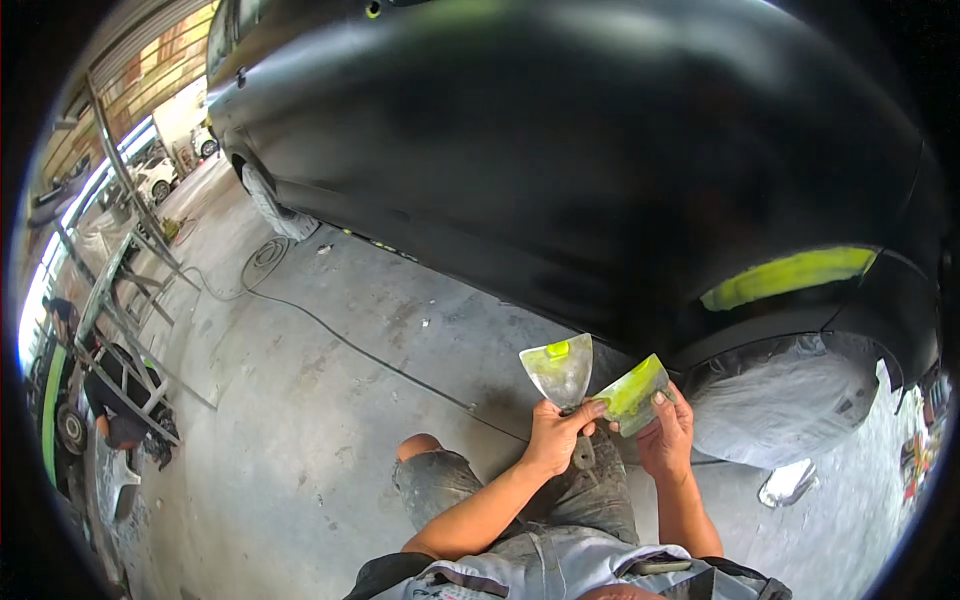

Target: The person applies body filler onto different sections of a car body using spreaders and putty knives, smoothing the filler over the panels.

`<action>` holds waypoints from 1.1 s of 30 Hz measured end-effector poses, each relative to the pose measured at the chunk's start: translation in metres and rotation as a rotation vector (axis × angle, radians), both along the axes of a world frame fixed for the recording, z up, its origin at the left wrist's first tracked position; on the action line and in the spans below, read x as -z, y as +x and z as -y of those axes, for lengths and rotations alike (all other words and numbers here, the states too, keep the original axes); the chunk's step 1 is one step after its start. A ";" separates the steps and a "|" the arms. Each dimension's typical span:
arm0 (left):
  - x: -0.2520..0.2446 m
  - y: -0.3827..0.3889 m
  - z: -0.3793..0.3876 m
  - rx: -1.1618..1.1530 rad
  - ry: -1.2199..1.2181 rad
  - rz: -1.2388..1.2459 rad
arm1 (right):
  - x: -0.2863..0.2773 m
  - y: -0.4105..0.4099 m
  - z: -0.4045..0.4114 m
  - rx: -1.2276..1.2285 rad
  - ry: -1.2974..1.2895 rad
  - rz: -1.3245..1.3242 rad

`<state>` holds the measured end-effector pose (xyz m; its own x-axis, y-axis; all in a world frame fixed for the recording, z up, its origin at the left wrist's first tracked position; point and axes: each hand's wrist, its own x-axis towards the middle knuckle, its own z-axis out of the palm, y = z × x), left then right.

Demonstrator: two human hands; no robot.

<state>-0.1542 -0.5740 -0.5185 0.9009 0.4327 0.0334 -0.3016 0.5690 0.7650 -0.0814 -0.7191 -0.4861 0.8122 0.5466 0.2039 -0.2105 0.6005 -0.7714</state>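
Observation:
My left hand (561, 433) grips a metal putty knife (561, 371), blade pointing up and away from me, with a dab of yellow-green filler near its edge. Its thumb also reaches the near corner of a flat rectangular spreader (634, 396), smeared with the same filler. The spreader's other side is held between the thumb and fingers of my right hand (669, 431). Beyond both tools stands a car with a matte black body side (525, 165). A yellow-green filler patch (791, 277) lies above its wheel arch at the right.
Plastic sheeting covers the near wheel (784, 401); a crumpled shiny piece (787, 482) lies beside it. A hose (330, 330) crosses the concrete floor. At the left are a metal stand (124, 300) and a crouching person (124, 397), with another person farther back.

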 end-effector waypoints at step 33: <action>0.092 -0.040 -0.056 -0.190 -0.249 -0.156 | -0.004 -0.008 -0.040 -0.062 -0.214 0.153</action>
<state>-0.1941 -0.5180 -0.6106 0.7896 0.5703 -0.2266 -0.3099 0.6893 0.6548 -0.0897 -0.6795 -0.4823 0.7446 0.6381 0.1961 -0.1131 0.4101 -0.9050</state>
